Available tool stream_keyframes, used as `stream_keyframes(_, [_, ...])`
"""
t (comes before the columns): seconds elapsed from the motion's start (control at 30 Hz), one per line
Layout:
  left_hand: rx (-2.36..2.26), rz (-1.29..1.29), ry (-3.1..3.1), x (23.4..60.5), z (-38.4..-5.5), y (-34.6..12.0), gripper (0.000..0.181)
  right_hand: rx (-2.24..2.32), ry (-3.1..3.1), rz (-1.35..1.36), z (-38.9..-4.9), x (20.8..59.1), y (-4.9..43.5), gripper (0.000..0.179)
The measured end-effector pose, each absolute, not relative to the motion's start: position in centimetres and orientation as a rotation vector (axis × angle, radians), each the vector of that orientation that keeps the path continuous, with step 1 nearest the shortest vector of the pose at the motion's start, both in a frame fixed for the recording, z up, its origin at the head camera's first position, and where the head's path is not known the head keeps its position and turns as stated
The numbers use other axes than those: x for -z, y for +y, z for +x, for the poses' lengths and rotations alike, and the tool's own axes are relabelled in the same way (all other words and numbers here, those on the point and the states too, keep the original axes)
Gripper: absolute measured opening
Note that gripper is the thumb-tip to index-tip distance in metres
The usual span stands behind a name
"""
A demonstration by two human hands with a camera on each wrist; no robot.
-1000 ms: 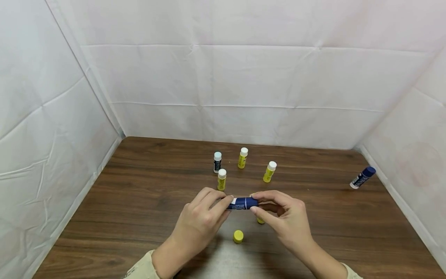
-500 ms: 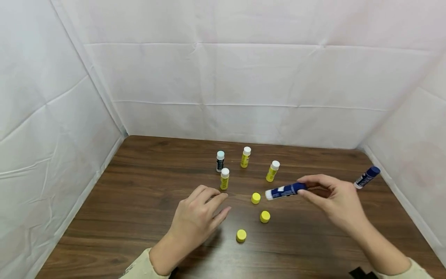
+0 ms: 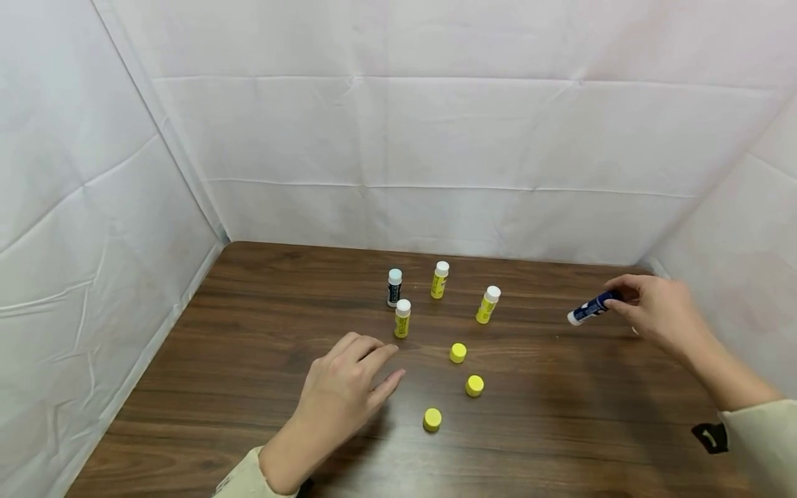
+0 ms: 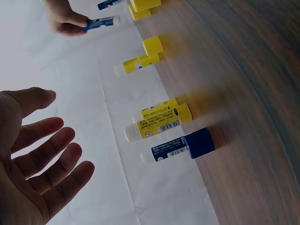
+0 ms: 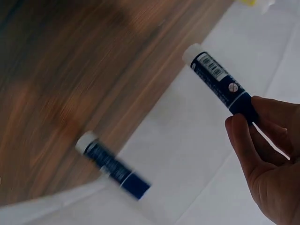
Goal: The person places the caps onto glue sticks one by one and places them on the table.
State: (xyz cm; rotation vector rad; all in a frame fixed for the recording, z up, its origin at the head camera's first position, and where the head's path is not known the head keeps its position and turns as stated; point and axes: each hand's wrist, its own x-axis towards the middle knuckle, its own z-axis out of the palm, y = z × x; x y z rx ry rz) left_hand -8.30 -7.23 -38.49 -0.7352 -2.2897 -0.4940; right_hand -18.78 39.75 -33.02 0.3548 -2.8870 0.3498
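My right hand (image 3: 666,315) pinches the blue cap end of a glue stick (image 3: 588,308), held above the table's right side with its white end pointing left and down. In the right wrist view, another blue glue stick (image 5: 112,165) stands on the table near it, white end down; the hand hides most of it in the head view. My left hand (image 3: 342,387) hovers over the table, fingers relaxed and holding nothing. Nearest to it are a yellow glue stick (image 3: 402,319), standing white end up, and a loose yellow cap (image 3: 432,420).
Behind stand a dark blue glue stick (image 3: 394,289) and two yellow glue sticks, one at the back (image 3: 439,281) and one farther right (image 3: 488,305), white ends up. Two more yellow caps (image 3: 458,353) lie mid-table. White cloth walls (image 3: 373,131) border the wooden table (image 3: 261,304).
The left hand has let go of the blue glue stick and stays near its place. My right hand has carried the stick rightward and away, close to the other blue one.
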Motion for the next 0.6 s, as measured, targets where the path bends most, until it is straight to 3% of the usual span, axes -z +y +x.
stream_keyframes(0.27, [0.482, -0.713, -2.322, 38.4, -7.8, -7.9, 0.028, -0.133, -2.996, 0.375, -22.1, 34.4, 44.0, 0.027])
stream_keyframes(0.6, [0.473, -0.698, -2.312, 38.6, -7.8, -8.3, 0.029, -0.033, -2.976, 0.413, -22.8, 35.3, 46.6, 0.022])
